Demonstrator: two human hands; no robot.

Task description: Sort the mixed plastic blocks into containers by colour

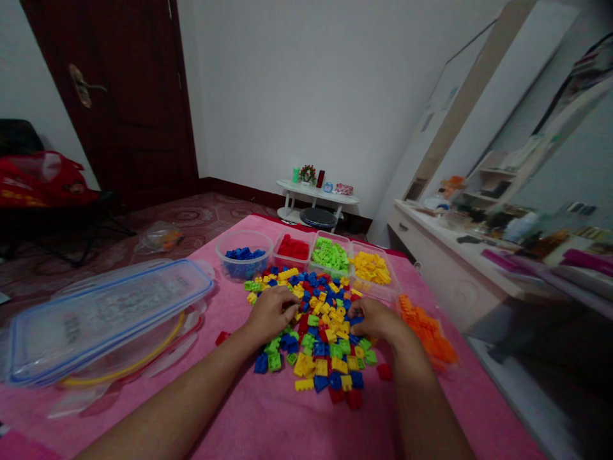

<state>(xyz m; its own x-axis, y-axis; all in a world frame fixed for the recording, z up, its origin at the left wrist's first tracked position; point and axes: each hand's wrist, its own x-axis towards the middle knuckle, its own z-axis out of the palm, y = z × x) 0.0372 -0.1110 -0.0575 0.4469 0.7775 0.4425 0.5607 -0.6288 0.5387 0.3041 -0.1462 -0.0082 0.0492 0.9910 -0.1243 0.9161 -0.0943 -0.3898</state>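
Note:
A heap of small plastic bricks (pixel 320 332) in blue, yellow, red and green lies on a pink cloth (pixel 287 421). My left hand (pixel 271 313) rests knuckles up on the heap's left side, fingers curled down into the bricks. My right hand (pixel 373 317) lies on the heap's right side, fingers bent and pinching among the bricks. What either hand grips is hidden under the fingers. Behind the heap stand a round tub of blue bricks (pixel 244 255) and tubs of red bricks (pixel 293 248), green bricks (pixel 330 254) and yellow bricks (pixel 371 267).
Orange bricks (pixel 426 329) fill a clear tray at the right. Stacked clear lids (pixel 105 313) lie at the left. A white dresser (pixel 445 268) with clutter and a mirror runs along the right. A small white table (pixel 316 191) and a dark door (pixel 115 96) stand behind.

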